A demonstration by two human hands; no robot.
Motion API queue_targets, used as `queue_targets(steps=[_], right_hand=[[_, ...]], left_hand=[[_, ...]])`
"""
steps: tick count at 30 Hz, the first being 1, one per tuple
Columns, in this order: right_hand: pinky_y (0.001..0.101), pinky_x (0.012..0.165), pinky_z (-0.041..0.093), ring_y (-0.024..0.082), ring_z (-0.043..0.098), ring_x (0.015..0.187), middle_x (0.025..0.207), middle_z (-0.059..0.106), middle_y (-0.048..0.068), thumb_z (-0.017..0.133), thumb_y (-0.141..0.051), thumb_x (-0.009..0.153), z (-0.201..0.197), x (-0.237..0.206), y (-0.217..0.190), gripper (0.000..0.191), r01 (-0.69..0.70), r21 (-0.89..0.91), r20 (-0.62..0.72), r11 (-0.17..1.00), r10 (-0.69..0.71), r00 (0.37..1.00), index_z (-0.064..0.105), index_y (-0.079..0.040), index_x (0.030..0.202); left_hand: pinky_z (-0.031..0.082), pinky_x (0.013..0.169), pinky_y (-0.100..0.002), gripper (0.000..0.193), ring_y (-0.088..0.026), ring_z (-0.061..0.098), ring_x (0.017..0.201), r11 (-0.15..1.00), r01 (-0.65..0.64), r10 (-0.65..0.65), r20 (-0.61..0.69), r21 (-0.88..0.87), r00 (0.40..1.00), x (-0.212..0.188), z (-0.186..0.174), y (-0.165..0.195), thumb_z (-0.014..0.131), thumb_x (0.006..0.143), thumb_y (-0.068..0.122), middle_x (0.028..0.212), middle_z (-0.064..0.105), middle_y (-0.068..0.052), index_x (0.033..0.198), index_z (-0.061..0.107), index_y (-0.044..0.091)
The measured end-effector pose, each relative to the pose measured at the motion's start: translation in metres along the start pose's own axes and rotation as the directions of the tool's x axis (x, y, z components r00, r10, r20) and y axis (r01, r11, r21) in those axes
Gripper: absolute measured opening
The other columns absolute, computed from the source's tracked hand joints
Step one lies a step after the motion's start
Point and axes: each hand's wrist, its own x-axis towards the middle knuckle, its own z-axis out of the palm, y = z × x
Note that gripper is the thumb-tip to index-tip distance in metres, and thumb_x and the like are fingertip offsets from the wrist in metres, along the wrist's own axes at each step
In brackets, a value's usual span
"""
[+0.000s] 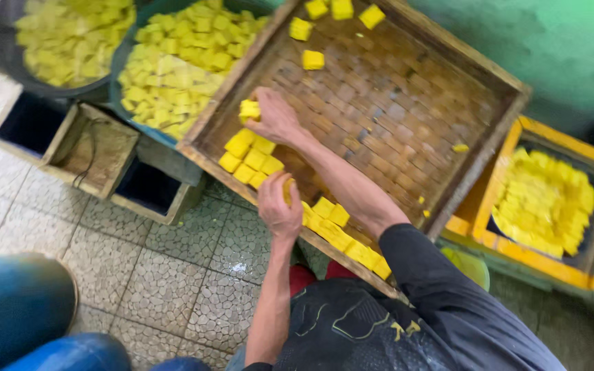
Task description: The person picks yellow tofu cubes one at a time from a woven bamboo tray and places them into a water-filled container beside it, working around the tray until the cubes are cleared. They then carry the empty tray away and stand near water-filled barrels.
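Dark sleeves and a printed apron fill the lower middle of the frame. Above them the left hand (pixel 278 206) curls around a yellow cube (pixel 287 190) at the near rim of the woven tray (pixel 407 103). Slightly higher, the right hand (pixel 274 118) pinches another cube (pixel 249 110) over the cube rows (pixel 249 159). At the upper left a blue basin (pixel 126 62) holds more cubes; at right sits an orange-framed bin (pixel 479 220).
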Motion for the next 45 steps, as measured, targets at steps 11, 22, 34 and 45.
queue_targets(steps=[11, 22, 34, 45], right_hand=[[0.0333, 0.061, 0.047, 0.018, 0.062, 0.075, 0.116, 0.068, 0.005, 0.056, -0.052, 0.101, -0.269, -0.293, 0.204, 0.061, 0.128, 0.971, -0.223, 0.203, 0.565, 0.795, 0.053, -0.013, 0.148], [0.052, 0.097, 0.047, 0.044, 0.058, 0.119, 0.139, 0.053, 0.021, 0.081, -0.017, 0.074, -0.333, -0.418, 0.311, 0.052, -0.58, -0.319, -0.17, 0.749, 0.557, 0.813, 0.065, -0.011, 0.123], [0.046, 0.088, 0.051, 0.03, 0.064, 0.102, 0.118, 0.061, 0.012, 0.072, -0.012, 0.101, -0.216, -0.333, 0.192, 0.029, -0.411, -0.199, -0.605, 0.89, 0.219, 0.765, 0.064, -0.007, 0.128], [0.0466, 0.094, 0.044, 0.034, 0.057, 0.109, 0.114, 0.06, 0.014, 0.074, -0.024, 0.088, -0.063, -0.306, 0.014, 0.032, -0.115, -0.101, -0.052, 0.988, 0.11, 0.993, 0.065, -0.006, 0.113]], left_hand=[[0.05, 0.101, -0.047, 0.018, -0.036, 0.062, 0.115, 0.992, -0.103, 0.093, 0.127, 0.069, 0.987, -0.023, 0.014, 0.004, 0.069, 0.097, 0.006, 0.118, 0.066, -0.015, 0.114, 0.066, 0.001], [0.049, 0.096, -0.048, 0.015, -0.037, 0.061, 0.11, 0.983, -0.112, 0.087, 0.166, 0.144, 0.982, -0.029, 0.019, -0.005, 0.068, 0.1, 0.004, 0.113, 0.065, -0.016, 0.115, 0.066, 0.001], [0.051, 0.095, -0.046, 0.019, -0.037, 0.063, 0.108, 0.992, -0.054, 0.055, -0.01, 0.115, 0.998, -0.021, 0.023, -0.027, 0.066, 0.098, 0.005, 0.113, 0.067, -0.016, 0.117, 0.066, 0.002], [0.052, 0.093, -0.036, 0.019, -0.027, 0.063, 0.106, 0.982, 0.109, -0.139, -0.2, -0.155, 0.97, -0.04, -0.041, -0.008, 0.059, 0.101, -0.005, 0.118, 0.065, -0.012, 0.118, 0.064, 0.0]])
